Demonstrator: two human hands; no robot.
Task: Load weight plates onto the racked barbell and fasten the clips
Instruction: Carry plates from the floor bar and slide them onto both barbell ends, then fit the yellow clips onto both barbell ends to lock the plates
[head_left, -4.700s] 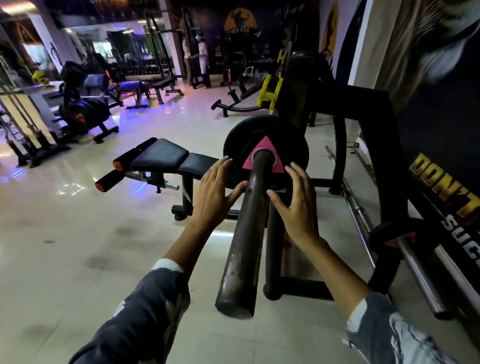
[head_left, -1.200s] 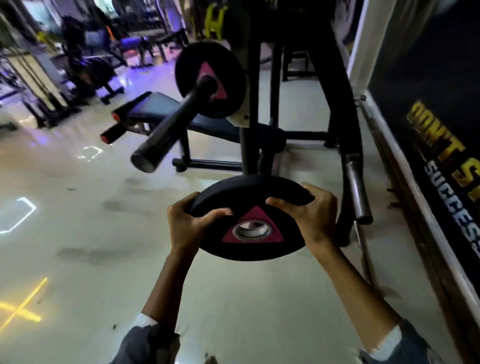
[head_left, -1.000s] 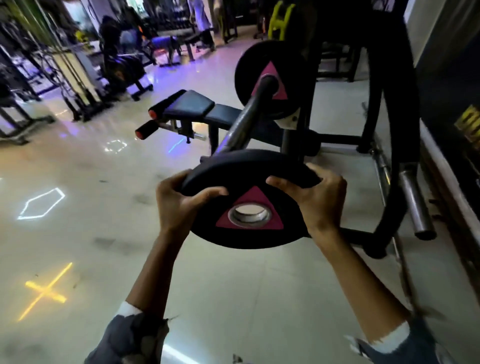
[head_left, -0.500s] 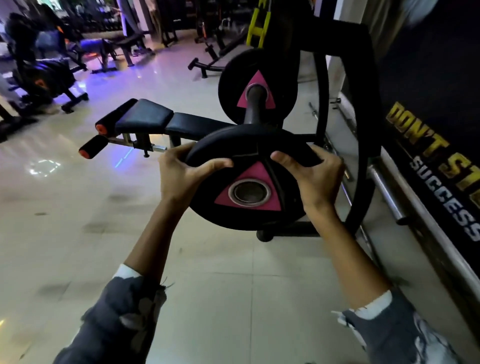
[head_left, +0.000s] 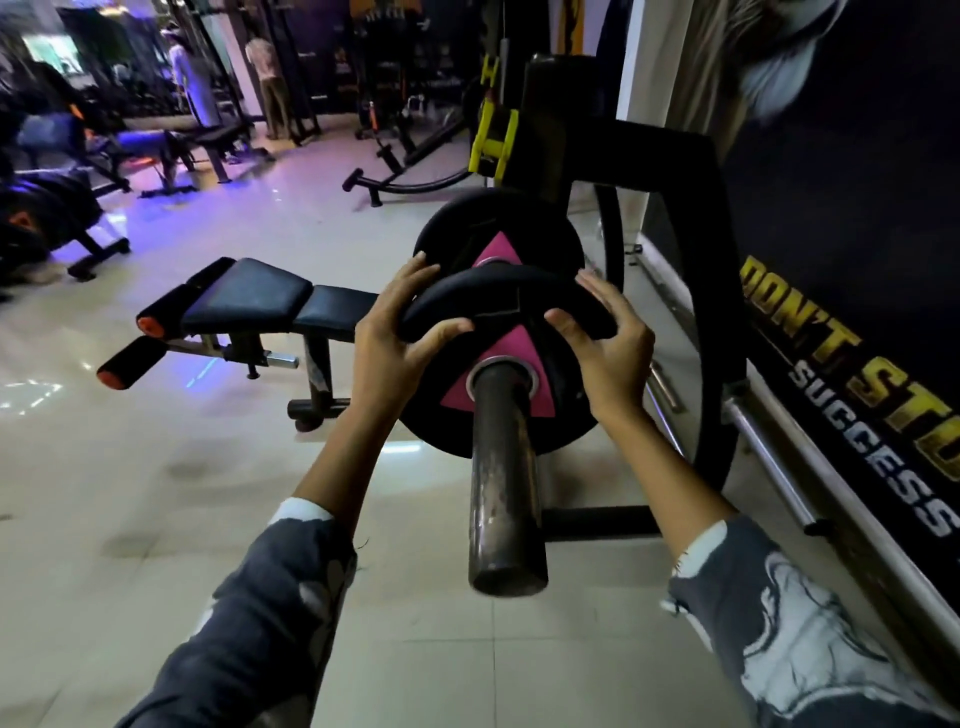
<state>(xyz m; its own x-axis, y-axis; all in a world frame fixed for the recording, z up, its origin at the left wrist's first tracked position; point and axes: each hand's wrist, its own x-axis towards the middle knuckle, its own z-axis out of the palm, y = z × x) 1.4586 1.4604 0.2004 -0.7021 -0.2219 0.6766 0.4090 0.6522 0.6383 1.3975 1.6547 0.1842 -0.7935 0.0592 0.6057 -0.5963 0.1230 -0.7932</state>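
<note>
The barbell sleeve (head_left: 505, 499) points straight at me, its worn metal end near the frame's middle. A black weight plate with a pink triangle (head_left: 498, 322) is threaded on the sleeve, roughly midway along it. My left hand (head_left: 397, 343) grips its upper left rim and my right hand (head_left: 608, 338) grips its upper right rim. Behind it a second black plate with a pink triangle (head_left: 493, 234) sits further in on the bar, against the black rack (head_left: 675, 166). No clip is visible.
A black padded bench (head_left: 249, 301) with orange-tipped rollers stands to the left. A chrome bar (head_left: 769, 452) lies along the wall on the right. Other gym machines and two standing people (head_left: 192, 78) fill the far background. Pale tile floor surrounds me.
I carried the second plate up from low in front of me and slid it onto the sleeve; the sleeve's end now sticks out through its hole.
</note>
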